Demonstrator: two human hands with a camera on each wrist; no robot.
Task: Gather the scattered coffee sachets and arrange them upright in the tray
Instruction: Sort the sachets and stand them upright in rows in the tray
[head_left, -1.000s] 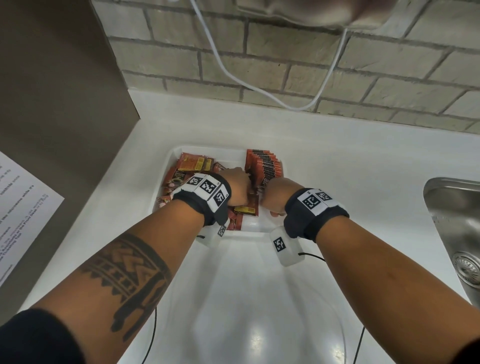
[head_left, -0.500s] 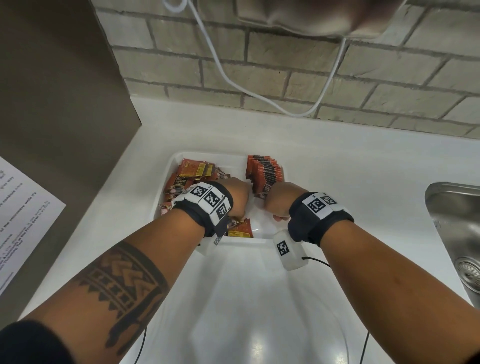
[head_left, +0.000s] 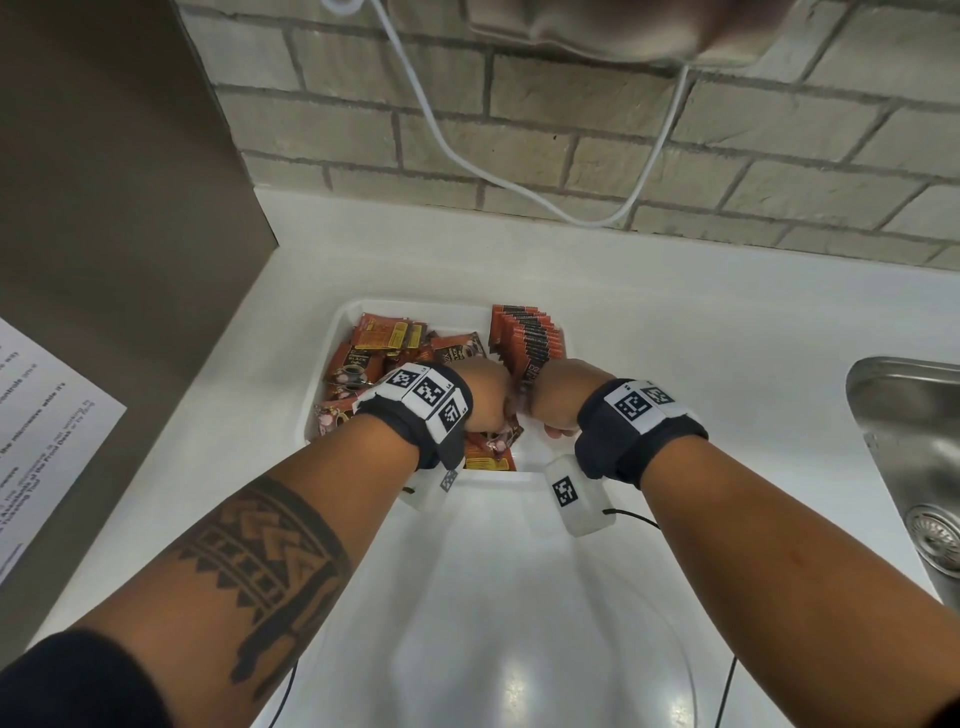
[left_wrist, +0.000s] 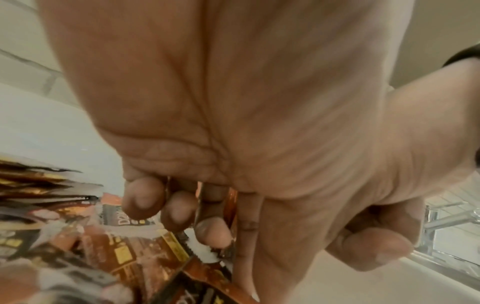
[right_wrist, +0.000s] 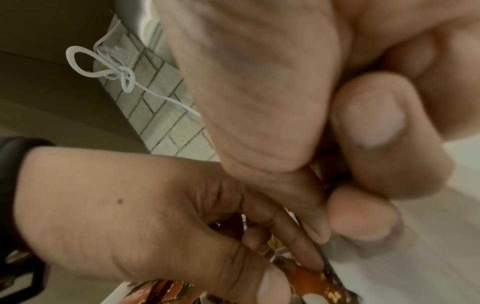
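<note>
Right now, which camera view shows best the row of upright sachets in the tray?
The head view: the upright sachets stand packed together in the white tray's far right corner. The left wrist view shows only blurred loose sachets; the right wrist view, mostly hands.

The head view looks steeply down from above at the white glossy desk (head_left: 675, 322) and grey brick wall (head_left: 519, 130). Both wrist views sit very close beneath the palms, sharing the orange-brown foil coffee sachets (head_left: 524, 338) (left_wrist: 135, 253) (right_wrist: 309, 281).
</note>
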